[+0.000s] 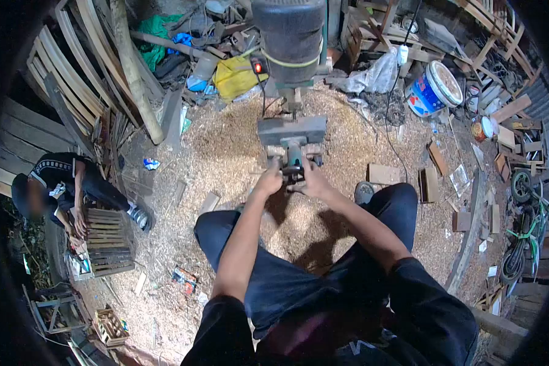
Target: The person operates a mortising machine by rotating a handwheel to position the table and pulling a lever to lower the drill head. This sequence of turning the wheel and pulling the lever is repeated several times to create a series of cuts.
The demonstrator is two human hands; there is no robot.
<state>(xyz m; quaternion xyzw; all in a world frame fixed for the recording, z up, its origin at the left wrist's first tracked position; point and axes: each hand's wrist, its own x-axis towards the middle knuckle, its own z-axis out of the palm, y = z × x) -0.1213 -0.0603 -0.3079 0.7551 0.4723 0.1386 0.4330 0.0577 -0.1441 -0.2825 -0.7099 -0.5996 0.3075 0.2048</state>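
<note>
Both arms reach forward to a drilling machine point(288, 49), whose large dark motor housing stands upright in front of me. My left hand point(269, 180) is closed at the left side of a dark handwheel point(293, 175) low on the machine's near side. My right hand point(314, 180) curls round the wheel's right side. Just beyond the hands is a greenish machine part point(294, 155). A grey-brown block point(291, 129) lies crosswise behind it, below the machine's bit point(294, 107). The fingertips are partly hidden and small.
Wood shavings point(226, 140) cover the floor. A person point(67, 189) sits at left beside a slatted wooden crate point(110, 238). A paint bucket point(433, 89) stands at upper right, near a trailing cable point(389, 131). Wood offcuts point(429, 185) lie right of my knee; curved wooden strips point(73, 73) lean upper left.
</note>
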